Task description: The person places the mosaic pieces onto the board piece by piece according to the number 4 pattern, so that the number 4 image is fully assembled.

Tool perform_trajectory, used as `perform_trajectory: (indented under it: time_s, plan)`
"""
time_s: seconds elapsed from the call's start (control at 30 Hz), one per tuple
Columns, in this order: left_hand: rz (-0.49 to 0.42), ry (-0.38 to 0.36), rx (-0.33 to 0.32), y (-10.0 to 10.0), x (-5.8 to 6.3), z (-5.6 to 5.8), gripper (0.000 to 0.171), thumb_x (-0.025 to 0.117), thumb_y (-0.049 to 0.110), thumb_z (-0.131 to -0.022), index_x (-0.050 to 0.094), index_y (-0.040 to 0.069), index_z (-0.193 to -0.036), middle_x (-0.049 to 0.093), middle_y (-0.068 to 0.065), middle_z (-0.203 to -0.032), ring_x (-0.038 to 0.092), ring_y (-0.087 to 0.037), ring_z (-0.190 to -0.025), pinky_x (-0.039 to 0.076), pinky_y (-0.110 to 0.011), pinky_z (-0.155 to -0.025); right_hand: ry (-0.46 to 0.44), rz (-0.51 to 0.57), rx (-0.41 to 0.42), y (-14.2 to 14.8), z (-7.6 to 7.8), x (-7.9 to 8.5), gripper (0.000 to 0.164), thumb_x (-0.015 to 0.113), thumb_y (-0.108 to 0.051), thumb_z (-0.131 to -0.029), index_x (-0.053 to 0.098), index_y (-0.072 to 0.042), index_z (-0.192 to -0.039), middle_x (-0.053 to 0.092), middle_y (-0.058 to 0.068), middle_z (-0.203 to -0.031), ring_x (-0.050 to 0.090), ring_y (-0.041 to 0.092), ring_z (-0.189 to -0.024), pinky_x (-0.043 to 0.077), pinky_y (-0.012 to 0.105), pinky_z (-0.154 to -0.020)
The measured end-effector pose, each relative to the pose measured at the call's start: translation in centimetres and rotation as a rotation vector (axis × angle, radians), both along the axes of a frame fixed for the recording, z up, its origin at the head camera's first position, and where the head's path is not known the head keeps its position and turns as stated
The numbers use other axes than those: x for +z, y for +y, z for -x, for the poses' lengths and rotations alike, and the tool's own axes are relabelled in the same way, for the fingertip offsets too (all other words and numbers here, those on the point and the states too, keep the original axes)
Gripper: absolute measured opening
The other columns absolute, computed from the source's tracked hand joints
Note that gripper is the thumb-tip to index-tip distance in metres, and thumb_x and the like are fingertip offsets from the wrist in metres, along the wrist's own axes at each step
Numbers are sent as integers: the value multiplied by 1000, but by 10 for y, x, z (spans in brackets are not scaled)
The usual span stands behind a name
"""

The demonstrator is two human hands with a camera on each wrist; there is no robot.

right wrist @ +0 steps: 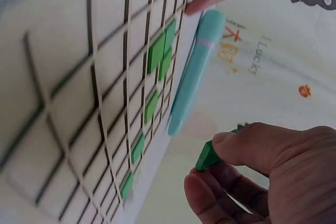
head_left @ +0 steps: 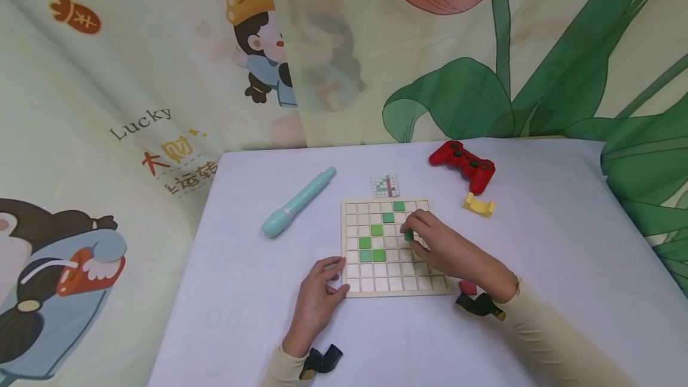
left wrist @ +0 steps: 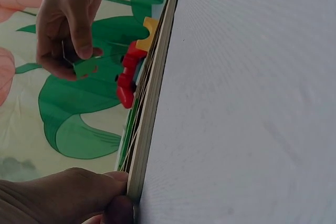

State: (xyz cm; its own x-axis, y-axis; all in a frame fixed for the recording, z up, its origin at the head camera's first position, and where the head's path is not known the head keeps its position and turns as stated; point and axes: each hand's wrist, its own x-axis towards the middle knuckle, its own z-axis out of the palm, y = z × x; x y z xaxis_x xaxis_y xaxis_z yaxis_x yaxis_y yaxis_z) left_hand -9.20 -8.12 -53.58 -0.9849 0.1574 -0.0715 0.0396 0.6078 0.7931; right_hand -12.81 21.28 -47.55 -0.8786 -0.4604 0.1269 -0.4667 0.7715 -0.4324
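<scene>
A wooden grid board (head_left: pixel 395 284) lies on the table, with several green tiles (head_left: pixel 377 230) set in its squares in a slanting row. My right hand (head_left: pixel 448 246) is over the board's right half, pinching a green tile (right wrist: pixel 208 156) between thumb and fingers. That tile is tilted and raised off the grid in the right wrist view. At the board's left edge, my left hand (head_left: pixel 318 300) rests with loosely bent fingers. Its fingertips (left wrist: pixel 116 179) touch the side of the board. A small pattern card (head_left: pixel 384 186) lies just beyond the board's far edge.
A red game controller (head_left: pixel 463 166) and a yellow arched block (head_left: pixel 479 205) lie at the back right. A teal flashlight-shaped object (head_left: pixel 301 202) is left of the board. Beside the right wrist, a red piece (head_left: pixel 468 287) sits near the board's corner.
</scene>
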Motion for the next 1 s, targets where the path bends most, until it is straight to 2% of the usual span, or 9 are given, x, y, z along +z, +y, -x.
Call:
perform_trajectory:
  time_s: [0.13,0.37,0.5,0.77,1.0]
  plan:
    - [4,14,-4,0,-1,-1,53,86,2,-86,71,4,-137,67,-5,-140,64,-9,-88,56,-16,-67,3,-10,53,-19,1,-12,37,83,-6,-92,66,-10,-124,64,4,-125,63,18,-118,62,35,-98]
    - [-4,8,-12,1,1,0,53,85,3,-87,70,3,-139,66,-6,-142,64,-10,-91,56,-16,-67,-99,-96,54,-37,2,-28,28,78,-10,-97,68,-15,-122,64,-3,-117,58,12,-109,60,31,-95]
    - [-3,10,-13,2,1,0,54,85,3,-87,70,3,-139,66,-6,-142,65,-12,-92,56,-16,-67,-125,-118,43,-38,1,-31,25,77,-11,-98,67,-16,-121,63,-4,-116,57,10,-108,60,30,-94]
    - [4,40,-16,2,1,0,53,85,2,-86,71,3,-137,67,-6,-140,65,-10,-89,56,-16,-67,-97,-129,52,-35,-1,-33,24,77,-11,-98,70,-17,-120,68,-5,-116,58,11,-108,60,32,-96]
    - [2,23,-13,0,0,-1,53,85,3,-87,71,2,-137,67,-6,-141,65,-10,-90,56,-16,-67,-85,-125,71,-34,-6,-32,27,78,-15,-98,70,-17,-124,68,-3,-121,63,12,-112,60,34,-102]
